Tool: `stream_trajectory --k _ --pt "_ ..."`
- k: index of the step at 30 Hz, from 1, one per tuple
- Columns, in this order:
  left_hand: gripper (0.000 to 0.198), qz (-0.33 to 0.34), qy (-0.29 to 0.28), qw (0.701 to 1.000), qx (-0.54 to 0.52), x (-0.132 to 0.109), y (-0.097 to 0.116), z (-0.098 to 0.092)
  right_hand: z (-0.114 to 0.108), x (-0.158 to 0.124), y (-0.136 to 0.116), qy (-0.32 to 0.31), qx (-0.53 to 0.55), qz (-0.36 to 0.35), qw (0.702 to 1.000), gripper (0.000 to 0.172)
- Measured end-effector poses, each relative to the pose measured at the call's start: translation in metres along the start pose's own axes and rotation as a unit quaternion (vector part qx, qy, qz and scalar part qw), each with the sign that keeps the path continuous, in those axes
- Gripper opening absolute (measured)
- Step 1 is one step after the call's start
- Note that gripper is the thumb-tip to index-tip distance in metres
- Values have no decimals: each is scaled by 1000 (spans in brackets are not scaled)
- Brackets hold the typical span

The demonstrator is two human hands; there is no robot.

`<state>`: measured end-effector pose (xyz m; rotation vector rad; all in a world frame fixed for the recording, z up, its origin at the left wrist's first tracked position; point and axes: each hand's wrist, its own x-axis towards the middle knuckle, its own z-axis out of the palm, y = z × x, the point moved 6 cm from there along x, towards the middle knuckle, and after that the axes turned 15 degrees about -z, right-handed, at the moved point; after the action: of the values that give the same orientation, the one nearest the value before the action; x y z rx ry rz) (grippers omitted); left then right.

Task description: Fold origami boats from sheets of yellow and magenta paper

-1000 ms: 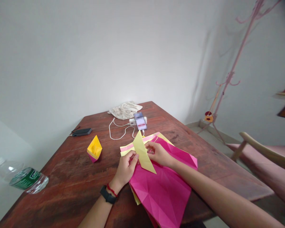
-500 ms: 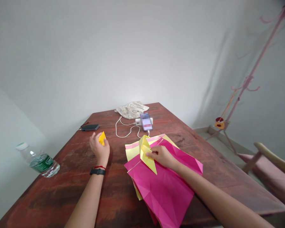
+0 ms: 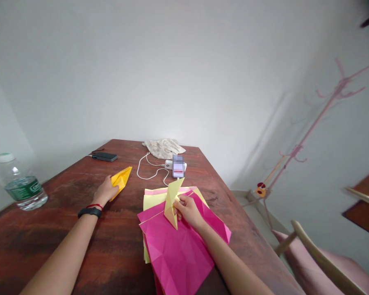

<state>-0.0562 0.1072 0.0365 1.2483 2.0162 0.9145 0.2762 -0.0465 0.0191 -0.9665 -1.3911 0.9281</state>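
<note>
While the right hand [image 3: 186, 209] pinches the pale folded paper [image 3: 171, 200] between thumb and fingers, the left hand [image 3: 107, 190] grips the bright yellow folded paper [image 3: 122, 180] well off to its left. The 2 hands are apart, each clamped on 1 folded piece. That is the change: 1 second ago both hands are together on the pale piece, and the bright one stands alone on the table [image 3: 117, 246]; half a second later the left hand is around it, and now it points away from the fingers, tilted up and to the right. Whether it is fully off the wood, I cannot tell.

For the paper work, this seems to mean that creasing is paused: only 1 hand steadies the pale piece, and both pieces are now in the grasp at once.

The pale piece leans upright at the right hand's fingertips, above the pink sheets [image 3: 184, 250], which spread beneath that hand and forearm. Pale yellow sheets [image 3: 153, 199] show from under the pink, between the 2 hands. Beyond the right hand lie a phone [image 3: 178, 166] and a white cable [image 3: 153, 178], with a crumpled cloth [image 3: 163, 148] farther out. Past the left hand sits a dark power bank [image 3: 104, 156], and a water bottle [image 3: 23, 188] stands to its left.
</note>
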Motion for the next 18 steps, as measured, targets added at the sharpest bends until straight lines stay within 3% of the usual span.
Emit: stream_trajectory --k 3,7,12,18 --pt "71 24 -11 999 -40 -5 6 3 4 -1 -2 -9 9 -7 1000 43" --pt "71 56 -53 990 -114 -27 20 21 6 -2 -6 -13 28 -14 999 44" --pt "67 127 -168 936 -282 -79 48 42 5 -3 -12 -10 31 -22 999 46" --pt "65 167 -267 900 -303 -139 63 61 8 -7 -20 1 73 -13 997 45"
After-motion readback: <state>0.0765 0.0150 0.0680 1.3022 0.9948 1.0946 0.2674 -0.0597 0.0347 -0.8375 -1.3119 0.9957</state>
